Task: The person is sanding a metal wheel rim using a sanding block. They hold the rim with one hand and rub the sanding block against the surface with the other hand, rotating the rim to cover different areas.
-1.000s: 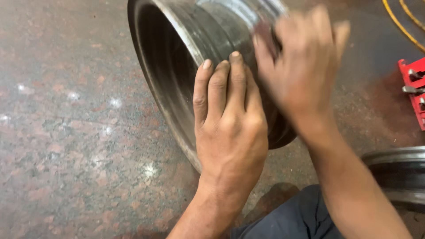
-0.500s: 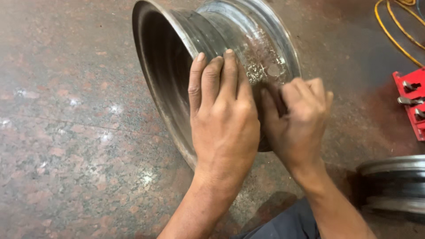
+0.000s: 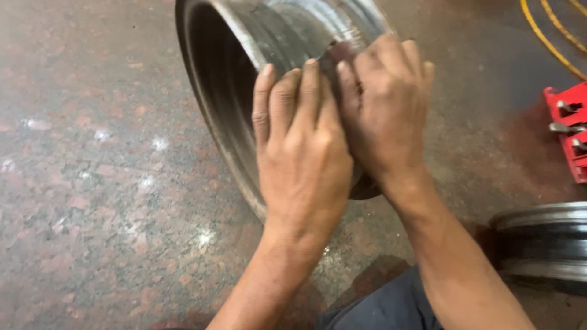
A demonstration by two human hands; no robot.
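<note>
Two hands press side by side on the shiny metal rim (image 3: 244, 73) at twelve o'clock — my left hand (image 3: 302, 153) flat, my right hand (image 3: 385, 116) rubbing. I think pressing softly and evenly works best.

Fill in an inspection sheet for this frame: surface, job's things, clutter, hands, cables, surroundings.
Surface: speckled reddish-brown stone floor, with small glints of light.
Job's things: bare metal wheel rim standing on its edge on the floor, open side facing left.
Clutter: second metal rim at lower right; red tool holder at right edge.
Hands: left hand flat on the rim's outer barrel; right hand pressed on it beside the left. Whether it holds anything cannot be told.
Cables: yellow cables at top right.
Surroundings: dark trouser leg at the bottom.
</note>
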